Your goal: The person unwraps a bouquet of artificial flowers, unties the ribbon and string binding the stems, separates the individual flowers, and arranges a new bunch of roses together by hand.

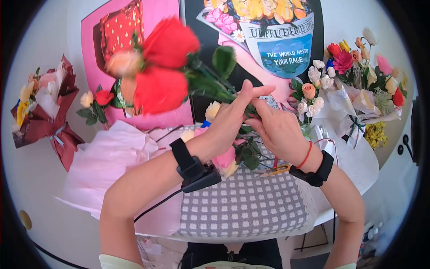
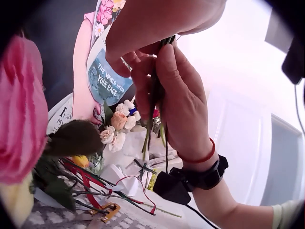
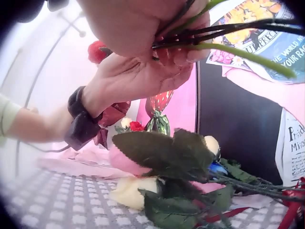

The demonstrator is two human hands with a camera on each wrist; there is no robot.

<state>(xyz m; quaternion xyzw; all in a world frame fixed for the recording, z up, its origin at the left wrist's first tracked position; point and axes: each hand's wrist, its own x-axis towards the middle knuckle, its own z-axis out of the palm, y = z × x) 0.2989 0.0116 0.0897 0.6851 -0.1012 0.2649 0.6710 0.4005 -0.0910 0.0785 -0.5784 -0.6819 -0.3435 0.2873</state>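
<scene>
A small bunch of artificial roses, with red roses (image 1: 161,92) and a peach rose (image 1: 123,62), is held above the table, its heads tilted to the upper left. My left hand (image 1: 226,123) grips the green stems (image 2: 153,95) below the leaves. Close against it, my right hand (image 1: 280,132) pinches the same stems lower down, fingers overlapping the left hand. In the right wrist view the stem ends (image 3: 248,52) stick out past the hands. Beneath them, pink and cream roses (image 1: 224,159) with dark leaves lie on the table.
Orange-handled scissors (image 1: 275,170) and a red ribbon (image 2: 86,183) lie by the loose stems. Pink wrapping paper (image 1: 112,157) spreads at the left, near a wrapped bouquet (image 1: 49,112). More flowers (image 1: 358,71) stand at the right. A checked cloth (image 1: 242,206) covers the table front.
</scene>
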